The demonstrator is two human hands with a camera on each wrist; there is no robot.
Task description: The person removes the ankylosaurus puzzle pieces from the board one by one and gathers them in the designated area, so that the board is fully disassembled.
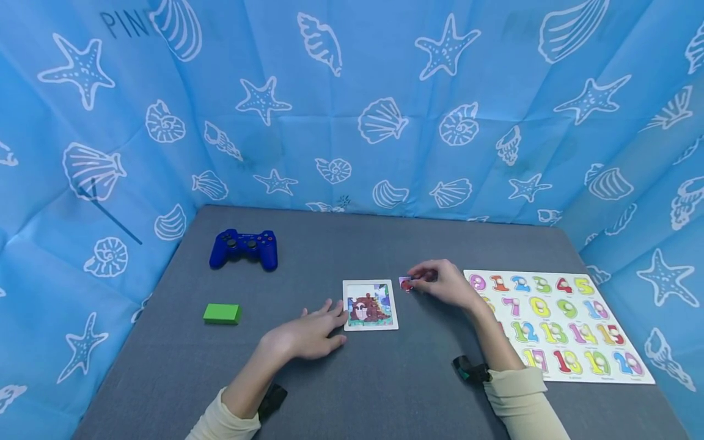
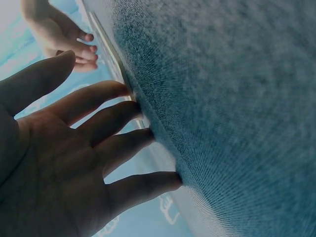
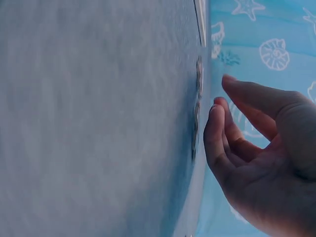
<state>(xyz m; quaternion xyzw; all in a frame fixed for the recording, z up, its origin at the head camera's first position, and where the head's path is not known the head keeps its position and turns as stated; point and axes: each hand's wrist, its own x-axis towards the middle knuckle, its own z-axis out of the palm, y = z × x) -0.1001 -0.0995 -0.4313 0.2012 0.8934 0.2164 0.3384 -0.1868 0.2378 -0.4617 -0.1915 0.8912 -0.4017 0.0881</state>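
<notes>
A small square picture puzzle in a white frame [image 1: 370, 326] lies on the grey table, its brown animal picture partly filled in and a white patch at its upper left. My left hand [image 1: 313, 333] rests at the frame's left edge with fingers spread; in the left wrist view the fingertips [image 2: 118, 89] meet the table and the frame's edge. Just right of the frame lies a puzzle piece [image 1: 406, 284] with red on it. My right hand [image 1: 444, 284] hovers over it, fingers loosely bent. The right wrist view shows two flat pieces [image 3: 195, 131] on the table, apart from the fingers.
A number puzzle board [image 1: 566, 326] lies to the right, beside my right forearm. At the left are a blue game controller [image 1: 244, 249] and a green block [image 1: 222, 313]. A blue shell-patterned curtain [image 1: 352, 153] closes off the back and sides.
</notes>
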